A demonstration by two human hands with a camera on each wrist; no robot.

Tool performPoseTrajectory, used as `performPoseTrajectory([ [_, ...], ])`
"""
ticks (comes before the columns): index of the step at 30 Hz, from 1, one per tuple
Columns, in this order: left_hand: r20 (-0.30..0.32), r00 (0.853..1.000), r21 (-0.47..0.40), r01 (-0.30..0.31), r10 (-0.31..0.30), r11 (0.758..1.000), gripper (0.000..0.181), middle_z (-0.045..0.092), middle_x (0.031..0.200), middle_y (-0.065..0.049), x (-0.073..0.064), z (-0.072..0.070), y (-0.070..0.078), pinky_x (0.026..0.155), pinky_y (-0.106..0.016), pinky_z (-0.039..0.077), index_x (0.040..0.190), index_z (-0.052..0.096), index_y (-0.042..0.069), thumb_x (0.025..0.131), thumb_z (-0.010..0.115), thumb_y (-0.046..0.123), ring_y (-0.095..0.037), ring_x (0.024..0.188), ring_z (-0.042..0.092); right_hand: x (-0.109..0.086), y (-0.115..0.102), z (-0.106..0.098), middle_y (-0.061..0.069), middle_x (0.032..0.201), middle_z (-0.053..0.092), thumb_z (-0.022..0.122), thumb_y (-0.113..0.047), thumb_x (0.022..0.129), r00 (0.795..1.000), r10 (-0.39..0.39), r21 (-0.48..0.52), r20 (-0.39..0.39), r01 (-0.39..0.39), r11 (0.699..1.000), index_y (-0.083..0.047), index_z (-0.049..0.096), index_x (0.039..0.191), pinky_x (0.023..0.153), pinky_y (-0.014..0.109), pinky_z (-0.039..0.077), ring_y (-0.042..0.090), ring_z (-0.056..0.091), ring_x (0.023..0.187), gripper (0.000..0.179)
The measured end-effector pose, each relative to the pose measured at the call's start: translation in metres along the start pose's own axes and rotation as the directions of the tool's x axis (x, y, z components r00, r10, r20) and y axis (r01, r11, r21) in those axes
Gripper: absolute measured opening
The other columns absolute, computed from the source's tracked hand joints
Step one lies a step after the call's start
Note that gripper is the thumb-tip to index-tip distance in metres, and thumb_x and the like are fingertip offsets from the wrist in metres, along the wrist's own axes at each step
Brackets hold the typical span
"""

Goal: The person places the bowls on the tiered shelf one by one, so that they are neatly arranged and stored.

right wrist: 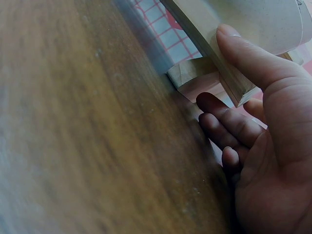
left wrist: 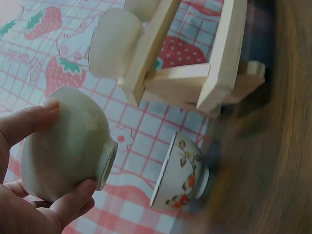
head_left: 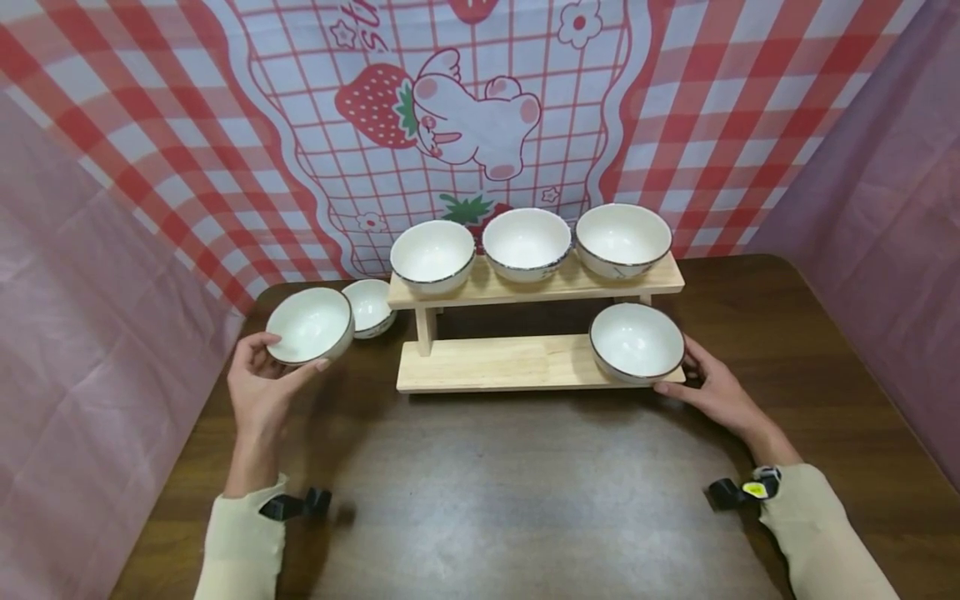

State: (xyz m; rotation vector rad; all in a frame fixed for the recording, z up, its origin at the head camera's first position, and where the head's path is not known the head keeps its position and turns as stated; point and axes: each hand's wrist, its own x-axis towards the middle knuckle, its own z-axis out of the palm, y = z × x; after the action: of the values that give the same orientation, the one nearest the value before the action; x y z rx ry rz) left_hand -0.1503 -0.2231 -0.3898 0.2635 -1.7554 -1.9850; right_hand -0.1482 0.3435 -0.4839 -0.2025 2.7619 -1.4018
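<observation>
My left hand (head_left: 258,392) holds a white bowl (head_left: 311,325) with a dark rim, tilted, above the table left of the wooden stand (head_left: 480,364). In the left wrist view, thumb and fingers grip its plain outer wall. Beside it, a smaller bowl (head_left: 369,308) stands on the table; the left wrist view shows flowers on its outside. Another white bowl (head_left: 637,342) sits at the right end of the stand's lower board. My right hand (head_left: 720,400) grips its right side, thumb in front; the right wrist view partly hides the other fingers' contact.
Three more white bowls, a left one (head_left: 433,254), a middle one (head_left: 527,242) and a right one (head_left: 624,237), line the upper board. A strawberry-print cloth (head_left: 480,125) hangs behind the stand. Pink cloth (head_left: 97,333) borders the brown table (head_left: 480,500).
</observation>
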Motion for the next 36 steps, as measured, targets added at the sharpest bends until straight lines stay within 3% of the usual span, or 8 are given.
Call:
performPoseTrajectory([
  [4,0.03,0.999,0.004,0.018,-0.018,1.0,0.062,0.064,0.103,-0.003,-0.008,0.004,0.005,0.073,-0.016,0.059,0.099,0.057,0.014,0.061,0.072,-0.031,-0.013,0.093,0.061,0.0,0.0,0.001,0.028,0.147,0.049,0.075,-0.02,0.09,1.0,-0.009,0.014,-0.002,0.009,1.0,-0.008,0.019,0.16,0.083,0.004,0.036,-0.02,0.045,0.104,0.091],
  [11,0.08,0.997,0.001,0.009,-0.009,1.0,0.063,0.066,0.099,-0.002,-0.019,0.011,0.011,0.073,-0.018,0.059,0.102,0.058,0.011,0.059,0.071,-0.034,-0.011,0.089,0.064,0.0,0.001,0.001,0.029,0.146,0.049,0.075,-0.019,0.089,1.0,-0.021,0.017,-0.007,0.021,1.0,-0.006,0.019,0.159,0.083,0.003,0.036,-0.02,0.045,0.104,0.091],
  [18,0.149,0.989,0.094,0.001,-0.015,0.996,0.064,0.068,0.103,0.002,-0.03,0.019,0.015,0.074,-0.017,0.059,0.106,0.057,0.009,0.059,0.075,-0.031,-0.008,0.09,0.065,0.0,0.002,0.001,0.029,0.147,0.049,0.075,-0.02,0.09,1.0,-0.019,0.015,-0.003,0.019,1.0,-0.006,0.02,0.159,0.083,0.004,0.036,-0.02,0.045,0.103,0.089],
  [26,0.246,0.968,0.215,-0.012,-0.042,0.977,0.066,0.065,0.11,0.007,-0.044,0.03,0.018,0.079,-0.017,0.059,0.117,0.051,-0.001,0.062,0.081,-0.023,-0.006,0.097,0.064,0.001,0.001,0.001,0.029,0.145,0.051,0.075,-0.02,0.09,1.0,-0.02,0.006,-0.01,0.02,1.0,-0.005,0.021,0.159,0.082,0.004,0.036,-0.021,0.045,0.102,0.089],
  [36,0.372,0.927,0.202,-0.039,-0.04,0.979,0.07,0.063,0.108,0.004,-0.056,0.049,0.013,0.077,-0.021,0.06,0.119,0.05,-0.003,0.06,0.083,-0.021,-0.006,0.092,0.065,0.001,0.002,0.002,0.029,0.144,0.051,0.075,-0.019,0.089,0.999,-0.029,0.02,-0.013,0.029,0.999,-0.005,0.022,0.159,0.083,0.004,0.036,-0.021,0.046,0.104,0.089],
])
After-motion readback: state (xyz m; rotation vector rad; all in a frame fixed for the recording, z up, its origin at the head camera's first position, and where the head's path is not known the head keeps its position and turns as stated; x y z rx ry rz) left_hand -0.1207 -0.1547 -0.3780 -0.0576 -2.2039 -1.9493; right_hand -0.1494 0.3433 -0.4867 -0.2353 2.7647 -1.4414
